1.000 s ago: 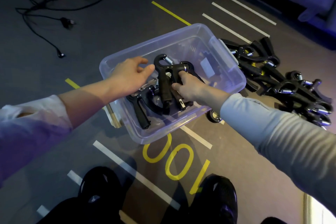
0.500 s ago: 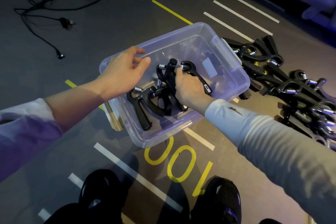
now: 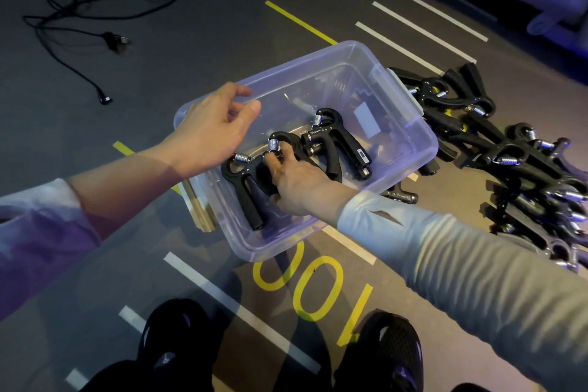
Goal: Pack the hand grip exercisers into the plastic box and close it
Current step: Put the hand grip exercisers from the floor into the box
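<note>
A clear plastic box (image 3: 318,57) stands on the floor in front of me. Three black hand grip exercisers lie in it: one at the left (image 3: 248,197), one in the middle (image 3: 288,138) and one at the right (image 3: 340,146). My right hand (image 3: 296,181) reaches into the box and grips the middle exerciser near its spring. My left hand (image 3: 210,130) is at the box's far-left rim, fingertips on the edge and thumb inside the wall. A pile of several more exercisers (image 3: 509,162) lies on the floor right of the box.
A loose black cable (image 3: 79,16) lies on the floor at the far left. My two black shoes (image 3: 178,344) (image 3: 388,353) stand near the box, by a yellow "100" marking (image 3: 318,289). One exerciser (image 3: 401,196) lies against the box's near right side.
My right hand has lowered the exerciser it held upright down among the others in the box. My left hand has drawn back from inside the box to its rim.
</note>
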